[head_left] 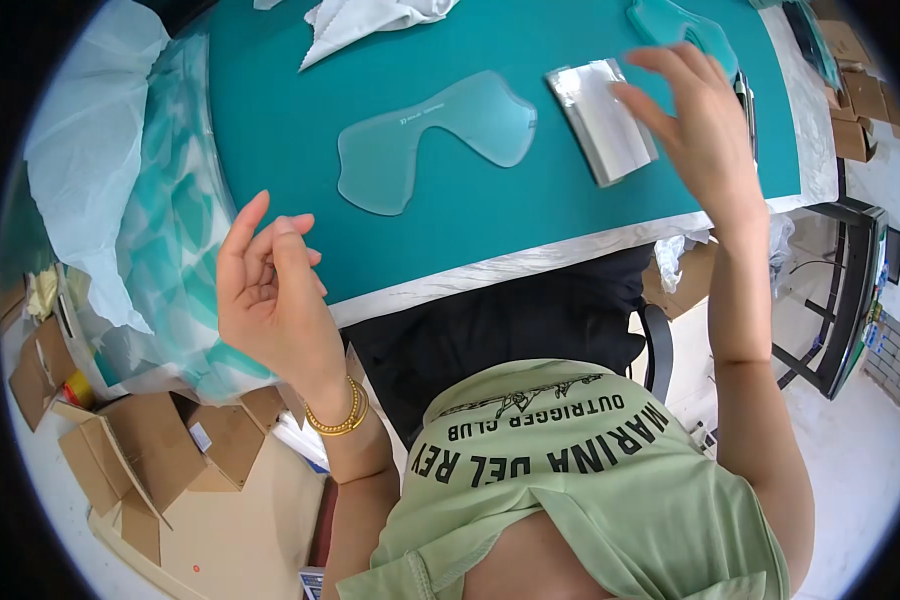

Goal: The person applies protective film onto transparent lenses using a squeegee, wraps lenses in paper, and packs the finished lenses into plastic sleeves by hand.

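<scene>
A clear visor-shaped lens lies flat on the green table mat. To its right is a stack of silvery film sheets. My right hand hovers at the right edge of this stack, thumb and fingers apart, holding nothing. My left hand is raised near the front left edge of the mat, palm partly up, its fingers loosely curled and apart with nothing in them. A white cloth rests at the back of the mat.
Plastic-wrapped teal pieces and white tissue cover the left side. Another teal piece and a dark slim tool lie at the right. Open cardboard boxes stand below left; a black chair is by the front edge.
</scene>
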Action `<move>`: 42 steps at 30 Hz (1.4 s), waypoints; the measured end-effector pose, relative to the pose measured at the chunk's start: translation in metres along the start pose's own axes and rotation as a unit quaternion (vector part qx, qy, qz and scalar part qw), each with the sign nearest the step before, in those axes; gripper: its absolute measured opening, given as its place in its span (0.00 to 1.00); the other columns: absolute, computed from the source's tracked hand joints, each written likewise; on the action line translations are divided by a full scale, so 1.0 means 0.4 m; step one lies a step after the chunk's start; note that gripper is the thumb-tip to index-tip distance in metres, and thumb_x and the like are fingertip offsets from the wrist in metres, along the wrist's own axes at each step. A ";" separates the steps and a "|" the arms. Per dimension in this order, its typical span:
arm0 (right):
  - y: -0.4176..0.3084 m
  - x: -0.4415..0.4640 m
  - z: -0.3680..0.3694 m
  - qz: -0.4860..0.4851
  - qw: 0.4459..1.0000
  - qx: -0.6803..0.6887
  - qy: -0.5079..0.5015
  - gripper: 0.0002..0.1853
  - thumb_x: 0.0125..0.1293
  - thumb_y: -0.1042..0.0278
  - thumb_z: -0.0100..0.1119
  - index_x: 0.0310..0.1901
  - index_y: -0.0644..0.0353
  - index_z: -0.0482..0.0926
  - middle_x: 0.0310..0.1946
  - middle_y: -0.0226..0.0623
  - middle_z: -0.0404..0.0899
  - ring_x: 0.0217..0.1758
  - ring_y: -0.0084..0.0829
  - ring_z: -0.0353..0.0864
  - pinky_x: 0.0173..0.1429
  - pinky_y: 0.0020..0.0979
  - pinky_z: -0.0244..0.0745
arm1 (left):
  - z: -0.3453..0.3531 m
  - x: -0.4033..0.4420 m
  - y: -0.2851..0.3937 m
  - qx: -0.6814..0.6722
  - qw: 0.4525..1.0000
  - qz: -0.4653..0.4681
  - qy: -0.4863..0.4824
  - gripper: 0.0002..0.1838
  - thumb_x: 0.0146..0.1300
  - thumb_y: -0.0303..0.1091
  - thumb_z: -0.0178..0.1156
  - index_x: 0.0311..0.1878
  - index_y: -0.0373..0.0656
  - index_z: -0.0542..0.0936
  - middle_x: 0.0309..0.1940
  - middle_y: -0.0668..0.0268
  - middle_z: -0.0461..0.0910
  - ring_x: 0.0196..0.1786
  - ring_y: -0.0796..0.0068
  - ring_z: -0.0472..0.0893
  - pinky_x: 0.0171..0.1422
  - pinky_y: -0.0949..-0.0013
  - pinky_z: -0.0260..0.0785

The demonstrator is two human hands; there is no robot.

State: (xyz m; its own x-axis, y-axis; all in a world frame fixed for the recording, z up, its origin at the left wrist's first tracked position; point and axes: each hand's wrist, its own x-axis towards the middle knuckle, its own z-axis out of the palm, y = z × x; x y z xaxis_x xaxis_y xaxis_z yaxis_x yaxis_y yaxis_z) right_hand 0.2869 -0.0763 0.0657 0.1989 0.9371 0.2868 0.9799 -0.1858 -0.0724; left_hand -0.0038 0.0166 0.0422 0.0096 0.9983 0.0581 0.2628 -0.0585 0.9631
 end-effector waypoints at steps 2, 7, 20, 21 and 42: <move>-0.061 0.049 0.034 -0.096 0.979 0.181 -0.015 0.16 0.55 0.67 0.65 0.45 0.61 0.79 0.44 0.42 0.78 0.51 0.45 0.75 0.56 0.38 0.71 | 0.006 0.005 0.021 0.013 1.000 0.019 -0.008 0.12 0.64 0.21 0.56 0.51 0.33 0.78 0.31 0.61 0.83 0.24 0.86 0.73 0.23 0.84 0.59; -0.200 0.150 0.149 -0.228 0.960 0.145 -0.069 0.11 0.42 0.73 0.61 0.32 0.63 0.76 0.34 0.40 0.75 0.42 0.41 0.76 0.46 0.38 0.73 | -0.015 0.025 0.079 0.033 0.997 0.066 -0.033 0.11 0.66 0.22 0.56 0.50 0.32 0.78 0.34 0.61 0.83 0.28 0.86 0.74 0.26 0.84 0.61; -0.193 0.157 0.093 -0.243 0.951 0.146 -0.123 0.14 0.44 0.73 0.66 0.33 0.68 0.76 0.35 0.48 0.77 0.42 0.45 0.79 0.44 0.38 0.77 | 0.094 0.062 0.312 -0.002 0.943 0.330 -0.041 0.09 0.64 0.22 0.57 0.46 0.32 0.81 0.35 0.58 0.83 0.27 0.83 0.74 0.27 0.82 0.64; -0.171 0.157 0.054 -0.235 0.954 0.166 -0.083 0.15 0.44 0.73 0.66 0.34 0.69 0.76 0.35 0.48 0.77 0.43 0.46 0.79 0.46 0.39 0.77 | 0.095 0.067 0.339 -0.023 0.919 0.393 -0.022 0.10 0.64 0.22 0.58 0.47 0.30 0.80 0.37 0.56 0.83 0.28 0.81 0.75 0.27 0.82 0.65; 0.290 0.127 -0.206 -0.136 0.944 0.297 -0.042 0.36 0.51 0.72 0.65 0.65 0.58 0.66 0.59 0.41 0.72 0.62 0.40 0.72 0.64 0.40 0.71 | -0.105 0.132 0.556 -0.280 0.723 0.625 -0.090 0.12 0.72 0.36 0.47 0.52 0.47 0.77 0.48 0.73 0.81 0.47 0.84 0.79 0.55 0.79 0.72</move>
State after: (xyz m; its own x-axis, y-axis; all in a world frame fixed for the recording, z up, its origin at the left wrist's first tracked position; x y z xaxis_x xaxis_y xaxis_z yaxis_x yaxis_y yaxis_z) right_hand 0.4120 -0.0748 0.1507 -0.0852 0.9512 0.2967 0.8083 0.2401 -0.5376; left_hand 0.0146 0.0559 0.2704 0.0410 0.1440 0.9887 -0.4911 -0.8589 0.1454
